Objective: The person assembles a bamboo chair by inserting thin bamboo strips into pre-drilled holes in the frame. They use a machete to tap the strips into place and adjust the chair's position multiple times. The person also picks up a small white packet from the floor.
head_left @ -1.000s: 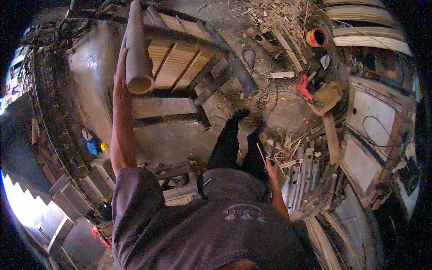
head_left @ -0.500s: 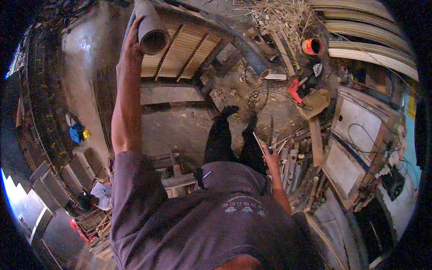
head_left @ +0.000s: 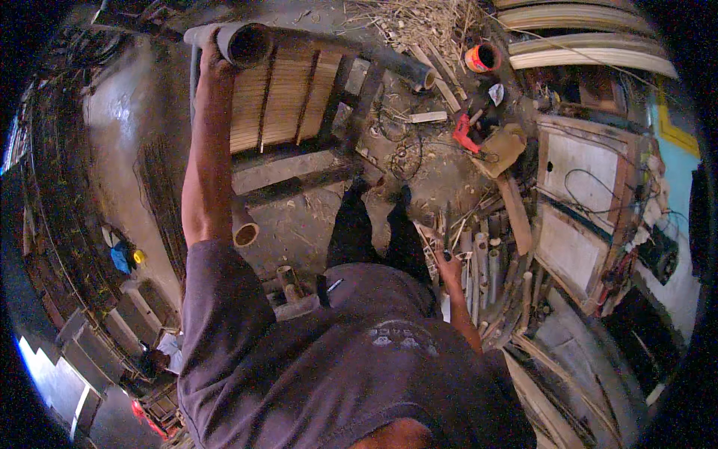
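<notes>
Far forward at the upper left, my left hand (head_left: pixel 215 54) is closed round a thick bamboo pole (head_left: pixel 238 46) near its hollow end. That pole is one corner of a big bamboo frame with a slatted panel (head_left: pixel 286 101) in it. Other hollow ends of the frame show at a lower leg (head_left: pixel 244 232) and at the far right corner (head_left: pixel 425 79). By my right thigh, my right hand (head_left: pixel 449 268) is closed on a knife (head_left: pixel 448 228), whose blade points away from me. A pale thin strip (head_left: pixel 428 238) lies beside the knife; whether I hold it too is unclear.
Cut bamboo lengths (head_left: pixel 482 262) stand to my right. Beyond are a red power tool (head_left: pixel 467 135), an orange bucket (head_left: pixel 481 57), a heap of shavings (head_left: pixel 426 22) and white panels (head_left: pixel 576 165). A short wooden stand (head_left: pixel 290 288) is near my left side.
The bamboo frame has turned and tilted in my left hand, and a lower hollow leg end now shows beside my forearm. My right hand keeps the knife low. The view has shifted slightly.
</notes>
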Demonstrator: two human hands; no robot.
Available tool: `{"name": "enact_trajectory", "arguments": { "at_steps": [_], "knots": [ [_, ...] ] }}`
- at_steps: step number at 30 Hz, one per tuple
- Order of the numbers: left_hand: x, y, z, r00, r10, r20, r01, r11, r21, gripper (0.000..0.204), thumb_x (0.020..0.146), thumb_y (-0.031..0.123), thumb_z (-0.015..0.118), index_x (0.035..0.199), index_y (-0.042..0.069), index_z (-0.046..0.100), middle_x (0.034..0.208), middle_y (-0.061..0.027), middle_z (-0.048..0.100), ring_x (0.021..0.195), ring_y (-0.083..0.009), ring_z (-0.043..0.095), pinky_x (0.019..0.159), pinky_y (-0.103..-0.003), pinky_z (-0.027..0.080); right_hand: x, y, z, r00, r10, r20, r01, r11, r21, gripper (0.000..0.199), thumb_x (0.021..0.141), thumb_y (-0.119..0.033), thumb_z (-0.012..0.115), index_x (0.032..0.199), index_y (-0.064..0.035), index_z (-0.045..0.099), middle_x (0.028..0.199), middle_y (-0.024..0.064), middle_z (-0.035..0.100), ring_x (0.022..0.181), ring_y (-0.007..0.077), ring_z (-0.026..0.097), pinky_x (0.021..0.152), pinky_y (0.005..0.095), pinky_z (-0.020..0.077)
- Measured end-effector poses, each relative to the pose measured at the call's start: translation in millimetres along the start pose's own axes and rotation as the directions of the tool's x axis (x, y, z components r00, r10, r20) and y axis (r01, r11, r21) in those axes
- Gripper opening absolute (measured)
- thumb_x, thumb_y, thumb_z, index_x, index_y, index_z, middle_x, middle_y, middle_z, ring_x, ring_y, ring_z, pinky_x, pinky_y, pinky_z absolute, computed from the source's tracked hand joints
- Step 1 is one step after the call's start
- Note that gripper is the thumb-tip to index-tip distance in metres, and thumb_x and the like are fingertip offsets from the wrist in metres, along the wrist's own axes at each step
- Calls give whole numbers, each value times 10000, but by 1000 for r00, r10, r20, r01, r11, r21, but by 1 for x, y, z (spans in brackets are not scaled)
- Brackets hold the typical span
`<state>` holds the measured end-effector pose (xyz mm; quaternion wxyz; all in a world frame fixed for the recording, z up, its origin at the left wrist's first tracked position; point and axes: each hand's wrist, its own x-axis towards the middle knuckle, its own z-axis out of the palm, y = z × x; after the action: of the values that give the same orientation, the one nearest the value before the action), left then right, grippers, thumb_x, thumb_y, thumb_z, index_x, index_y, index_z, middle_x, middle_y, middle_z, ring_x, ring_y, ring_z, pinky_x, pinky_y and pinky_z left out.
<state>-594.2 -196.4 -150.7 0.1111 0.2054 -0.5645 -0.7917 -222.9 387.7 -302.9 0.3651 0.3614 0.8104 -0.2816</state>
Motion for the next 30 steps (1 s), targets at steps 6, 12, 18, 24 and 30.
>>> {"name": "enact_trajectory", "arguments": {
  "at_steps": [6,12,18,24,30],
  "knots": [
    [-16,-3,-7,998,-66,8,66,996,-62,579,717,188,704,1225,73,451,1117,-82,539,992,-218,532,878,-318,443,-1,33,13,996,-8,-94,-17,964,-264,717,729,-634,584,829,72,650,830,259,648,825,381,629,743,443,472],
    [3,-30,-65,993,-69,-93,60,994,-92,488,828,412,525,1212,115,480,1117,-120,589,1024,-301,559,845,-516,457,26,63,19,987,-133,-93,110,969,-220,755,755,-615,584,1075,70,583,983,259,625,928,363,605,798,425,457],
    [-106,-16,-70,947,-111,-302,126,991,32,527,881,459,452,1198,40,488,1073,-162,597,943,-322,587,794,-467,508,39,9,16,993,-109,-45,118,913,391,422,797,-421,690,951,-36,610,720,43,571,647,165,541,600,330,441],
    [-244,-57,-155,897,-339,-283,204,887,-415,553,875,488,486,1190,34,488,1020,-144,606,840,-305,617,730,-412,533,55,-84,8,990,-136,-21,122,789,602,290,771,-309,709,800,-82,531,603,-6,510,470,120,469,430,272,369],
    [-356,-31,-118,771,-569,-286,429,796,-427,594,859,501,522,1226,40,451,1022,-134,602,865,-293,623,732,-452,543,94,-197,-17,927,-339,-162,363,698,617,202,748,-187,650,815,-40,528,590,21,542,461,120,493,411,291,383]
  ]
}}
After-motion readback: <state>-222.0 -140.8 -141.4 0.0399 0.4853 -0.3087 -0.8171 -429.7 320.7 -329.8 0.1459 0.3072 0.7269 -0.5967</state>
